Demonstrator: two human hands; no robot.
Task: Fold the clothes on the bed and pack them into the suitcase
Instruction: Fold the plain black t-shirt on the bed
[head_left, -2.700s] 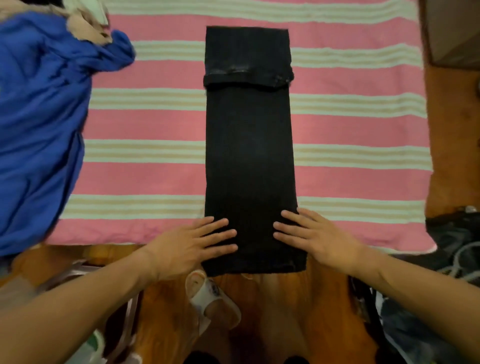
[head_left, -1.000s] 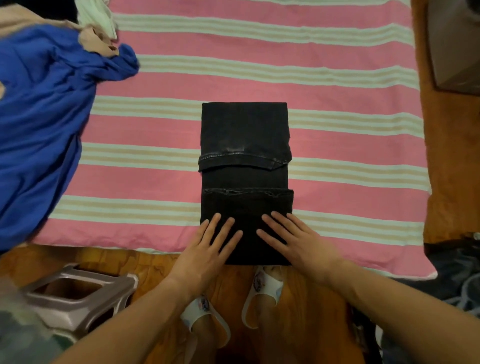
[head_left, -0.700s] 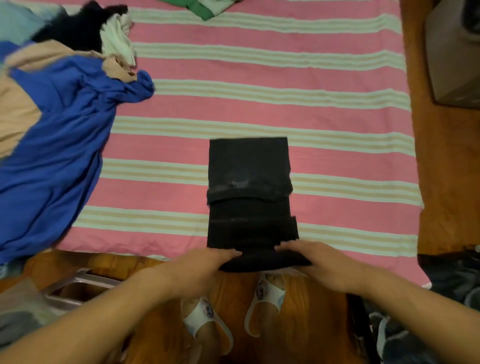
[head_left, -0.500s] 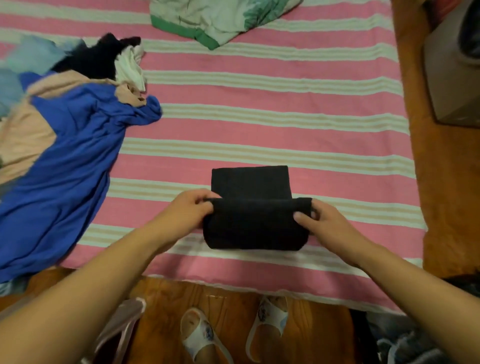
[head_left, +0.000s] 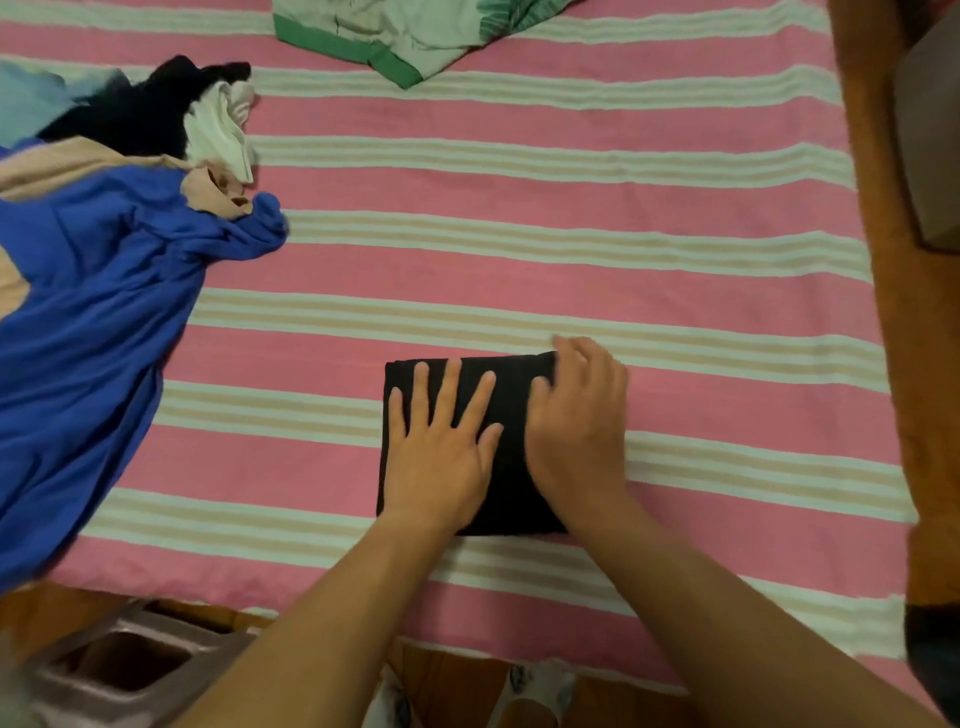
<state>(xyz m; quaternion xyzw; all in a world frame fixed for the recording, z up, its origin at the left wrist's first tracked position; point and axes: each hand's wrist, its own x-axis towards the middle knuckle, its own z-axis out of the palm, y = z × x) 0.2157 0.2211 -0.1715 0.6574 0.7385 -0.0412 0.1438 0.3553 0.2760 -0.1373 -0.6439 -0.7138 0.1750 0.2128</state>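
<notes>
Your hands no longer grip the roll's ends: left hand (head_left: 441, 457) now lies flat, fingers spread, on the folded black trousers (head_left: 511, 467); right hand (head_left: 576, 431) presses beside it, blurred. Trousers sit on the striped bed (head_left: 675, 291), 6 o'clock. Blue garment (head_left: 93, 322) at 9 o'clock.

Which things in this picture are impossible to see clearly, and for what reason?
- Suitcase: not visible anywhere in the head view.
- Black folded garment: its middle is covered by the left hand and right hand.
- Right hand fingertips: motion-blurred.
- Green-trimmed garment: cut by the top edge.
- Blue garment: cut by the left edge.
</notes>
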